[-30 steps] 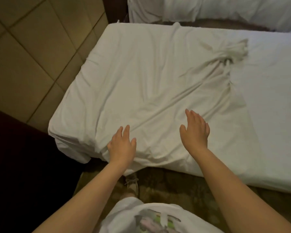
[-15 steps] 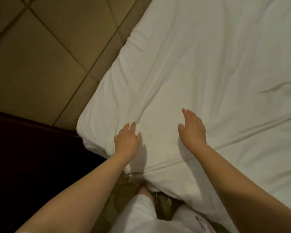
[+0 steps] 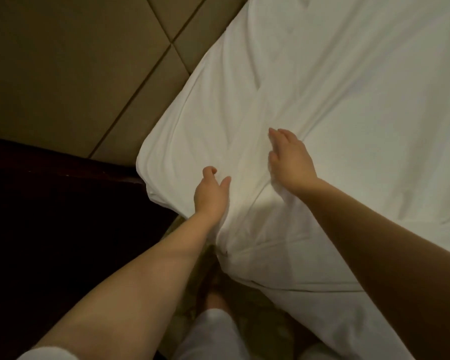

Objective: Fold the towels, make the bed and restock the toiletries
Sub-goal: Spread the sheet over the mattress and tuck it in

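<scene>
Both hands lie on the white bed sheet [image 3: 348, 100] at frame centre. The right hand [image 3: 291, 162] has straight fingers pressing a fold; the left hand [image 3: 210, 194] has bent fingers and a spread thumb, any grip on cloth unclear. Wrinkled sheet fills the centre and right, with tiled floor [image 3: 76, 74] upper left.

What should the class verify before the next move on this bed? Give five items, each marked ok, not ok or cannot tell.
1. Sheet smooth: not ok, creased.
2. Right hand flat on the sheet: ok.
3. Left hand gripping fabric: cannot tell.
4. Bed corner covered by the sheet: ok.
5. Near edge tucked under: cannot tell.
</scene>
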Motion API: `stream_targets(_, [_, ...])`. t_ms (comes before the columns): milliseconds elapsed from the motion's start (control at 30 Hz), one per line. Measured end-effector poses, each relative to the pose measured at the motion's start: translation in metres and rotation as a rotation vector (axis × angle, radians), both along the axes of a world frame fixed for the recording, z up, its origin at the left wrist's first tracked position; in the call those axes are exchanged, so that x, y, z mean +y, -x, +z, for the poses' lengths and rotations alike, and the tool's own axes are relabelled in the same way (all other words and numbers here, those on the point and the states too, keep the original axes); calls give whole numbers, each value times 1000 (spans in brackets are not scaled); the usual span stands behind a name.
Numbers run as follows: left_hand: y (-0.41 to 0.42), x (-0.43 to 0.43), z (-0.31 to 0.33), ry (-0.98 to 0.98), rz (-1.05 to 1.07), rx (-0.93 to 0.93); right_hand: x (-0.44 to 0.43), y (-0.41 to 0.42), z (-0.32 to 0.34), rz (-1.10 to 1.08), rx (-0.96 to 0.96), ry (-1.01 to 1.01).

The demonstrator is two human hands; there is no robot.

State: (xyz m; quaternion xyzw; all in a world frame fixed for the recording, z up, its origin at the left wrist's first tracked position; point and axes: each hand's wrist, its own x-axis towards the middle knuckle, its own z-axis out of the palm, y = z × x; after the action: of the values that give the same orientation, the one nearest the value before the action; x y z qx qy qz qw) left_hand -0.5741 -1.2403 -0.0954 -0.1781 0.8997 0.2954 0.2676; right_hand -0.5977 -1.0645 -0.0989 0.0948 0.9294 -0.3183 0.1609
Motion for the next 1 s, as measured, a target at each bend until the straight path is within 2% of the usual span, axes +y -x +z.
stream_targets(100, [3,-10,-5,-43,25,-22,-10,-7,-6,-102,-30,0])
stream_targets(233, [16,-38,-4,-63,18,93,-15,-20,-9,-121,-14,53])
stream_targets(400, [25,-31,-7,117,-89,55,-15,-29,-2,-97,-13,-12])
stream_targets(467, [17,-15,0,235,-182,135,-7,-38,5,-106,11,-79])
stream_targets(533, [8,4,6,250,-310,292,8,-53,11,-151,19,-142])
stream_targets(633, [-14,49,4,-47,-697,530,48,-92,13,-238,-30,-250])
stream_targets(733, [-53,105,-2,-262,-961,375,100,-140,12,-341,-93,-361])
stream_targets(833, [-77,152,-6,-225,-958,136,151,-180,10,-348,-181,-424])
stream_targets(1000, [-92,199,-4,-209,-869,-106,203,-212,9,-244,-199,-398])
